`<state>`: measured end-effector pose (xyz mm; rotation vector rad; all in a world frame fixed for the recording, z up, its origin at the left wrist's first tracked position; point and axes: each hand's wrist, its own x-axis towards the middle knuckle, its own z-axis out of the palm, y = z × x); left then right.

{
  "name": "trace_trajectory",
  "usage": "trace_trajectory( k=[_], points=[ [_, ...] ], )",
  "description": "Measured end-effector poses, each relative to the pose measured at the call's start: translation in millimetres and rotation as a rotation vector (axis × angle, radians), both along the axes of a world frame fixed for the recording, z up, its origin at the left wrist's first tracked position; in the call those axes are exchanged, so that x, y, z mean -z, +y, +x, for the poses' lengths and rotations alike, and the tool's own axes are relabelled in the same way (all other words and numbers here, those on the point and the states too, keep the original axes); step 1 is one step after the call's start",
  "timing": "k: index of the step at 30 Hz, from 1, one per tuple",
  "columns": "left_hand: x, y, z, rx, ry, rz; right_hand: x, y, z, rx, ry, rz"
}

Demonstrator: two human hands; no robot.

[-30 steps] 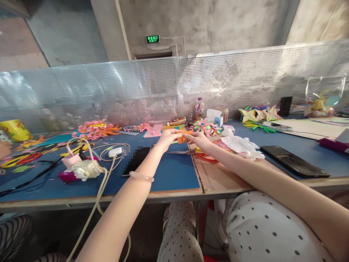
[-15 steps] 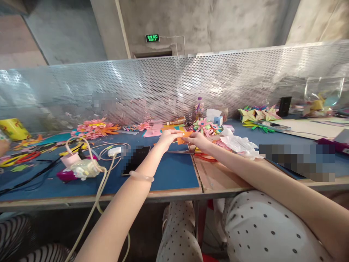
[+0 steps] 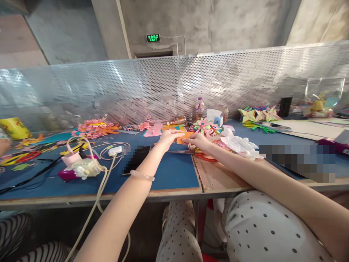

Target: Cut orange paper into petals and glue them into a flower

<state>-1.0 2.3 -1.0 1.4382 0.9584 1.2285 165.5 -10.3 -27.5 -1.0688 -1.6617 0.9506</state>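
Pinched orange paper [image 3: 180, 138] in left hand [image 3: 167, 139] and right hand [image 3: 199, 141], seemingly unfinished (unlike the flowers [image 3: 203, 126] beyond), with remaining steps unclear.

Orange paper [image 3: 180, 139] is held by the left hand [image 3: 168, 139] and right hand [image 3: 199, 141] near scissors [image 3: 182, 152].

head view, forward and down

Orange paper [image 3: 180, 139] partly lost behind left grip [image 3: 167, 139] and right grip [image 3: 199, 140], any creases too small to call! Far left of the grip, frame edge slices yellow container [image 3: 16, 129] and another person's hand [image 3: 3, 146]; well right, pixelated patch [image 3: 297, 160] blots everything.
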Motion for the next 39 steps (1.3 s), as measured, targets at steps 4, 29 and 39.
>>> trace_trajectory(
  k=[4, 29, 39],
  points=[
    [0.6, 0, 0, 0.034, -0.024, -0.001, 0.3, -2, 0, -0.059, 0.027, 0.006],
    [7.6, 7, -1, 0.042, -0.024, 0.038, 2.5, -1, 2, -0.055, 0.012, -0.014],
    [4.5, 2, 0, -0.036, 0.076, 0.067, 9.7, 8, 3, -0.041, 0.153, -0.052]
  ],
)
